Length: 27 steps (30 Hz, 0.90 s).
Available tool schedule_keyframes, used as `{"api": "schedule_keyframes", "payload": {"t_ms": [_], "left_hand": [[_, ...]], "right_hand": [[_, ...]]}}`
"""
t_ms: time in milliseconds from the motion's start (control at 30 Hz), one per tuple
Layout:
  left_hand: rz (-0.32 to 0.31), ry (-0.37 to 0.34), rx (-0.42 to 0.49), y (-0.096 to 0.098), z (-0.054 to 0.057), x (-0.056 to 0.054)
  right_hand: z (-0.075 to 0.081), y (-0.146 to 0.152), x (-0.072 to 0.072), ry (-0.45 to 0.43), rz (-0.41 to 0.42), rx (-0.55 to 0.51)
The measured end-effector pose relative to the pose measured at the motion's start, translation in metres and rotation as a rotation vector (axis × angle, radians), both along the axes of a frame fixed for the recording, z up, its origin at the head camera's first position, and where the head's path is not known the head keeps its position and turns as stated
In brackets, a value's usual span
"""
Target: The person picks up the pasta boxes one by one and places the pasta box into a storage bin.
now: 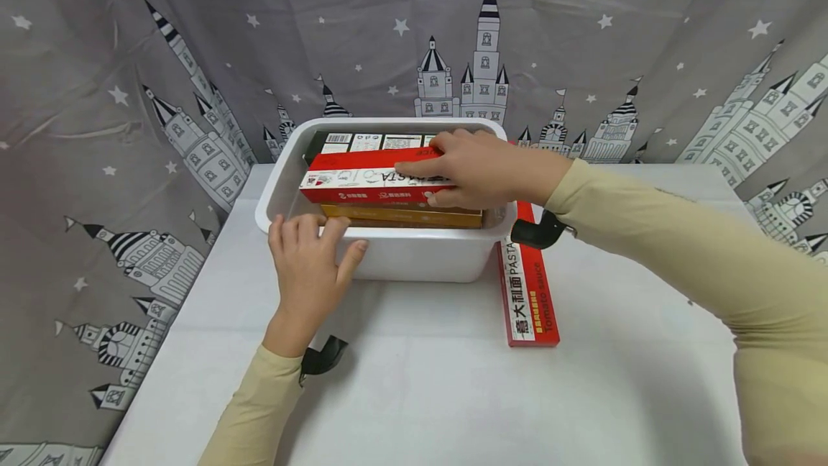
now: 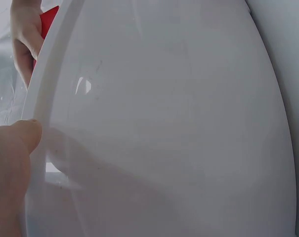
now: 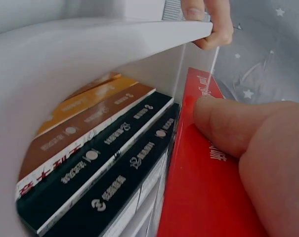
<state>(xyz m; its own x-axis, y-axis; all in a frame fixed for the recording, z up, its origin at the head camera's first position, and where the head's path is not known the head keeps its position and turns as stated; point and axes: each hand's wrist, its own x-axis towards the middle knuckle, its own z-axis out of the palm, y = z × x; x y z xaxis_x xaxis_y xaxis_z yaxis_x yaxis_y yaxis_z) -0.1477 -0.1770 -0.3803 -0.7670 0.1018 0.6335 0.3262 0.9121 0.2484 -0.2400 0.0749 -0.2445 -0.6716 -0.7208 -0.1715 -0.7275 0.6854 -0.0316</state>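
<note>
My right hand (image 1: 479, 167) grips a red and white pasta box (image 1: 362, 177) at its right end. This box is held at the top of a white plastic bin (image 1: 420, 257), over other boxes inside. In the right wrist view, my thumb (image 3: 221, 123) presses the red face. Along the bin's front left rim, my left hand (image 1: 307, 265) grips the edge with fingers curled over it; its thumb (image 2: 28, 133) also shows in the left wrist view. Dark green boxes (image 3: 139, 158), a brown box (image 3: 90, 123) and a yellow box (image 3: 100, 94) stand side by side in the bin.
Another red box (image 1: 530, 300), labelled Tomato sauce, lies on the white table (image 1: 420, 380) at the bin's right, its far end partly hidden by my right arm. A grey curtain (image 1: 362, 13) with castles and stars hangs behind and at the left.
</note>
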Motion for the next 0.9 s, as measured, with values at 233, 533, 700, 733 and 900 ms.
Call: {"api": "schedule_keyframes", "payload": {"t_ms": [233, 533, 700, 733, 900], "left_hand": [[-0.006, 0.015, 0.001, 0.000, 0.000, 0.000], [0.000, 0.017, -0.014, 0.000, 0.000, 0.000], [-0.003, 0.028, -0.015, 0.000, 0.000, 0.000], [-0.003, 0.030, -0.015, 0.000, 0.000, 0.000], [0.000, 0.046, -0.020, 0.000, 0.000, 0.000]], "right_hand": [[-0.007, -0.014, -0.004, 0.011, 0.062, 0.019], [-0.013, -0.035, -0.007, -0.024, 0.082, 0.092], [-0.017, -0.044, -0.006, -0.032, 0.080, 0.108], [-0.017, -0.045, -0.006, -0.033, 0.084, 0.113], [-0.017, -0.054, -0.005, -0.037, 0.107, 0.144]]}}
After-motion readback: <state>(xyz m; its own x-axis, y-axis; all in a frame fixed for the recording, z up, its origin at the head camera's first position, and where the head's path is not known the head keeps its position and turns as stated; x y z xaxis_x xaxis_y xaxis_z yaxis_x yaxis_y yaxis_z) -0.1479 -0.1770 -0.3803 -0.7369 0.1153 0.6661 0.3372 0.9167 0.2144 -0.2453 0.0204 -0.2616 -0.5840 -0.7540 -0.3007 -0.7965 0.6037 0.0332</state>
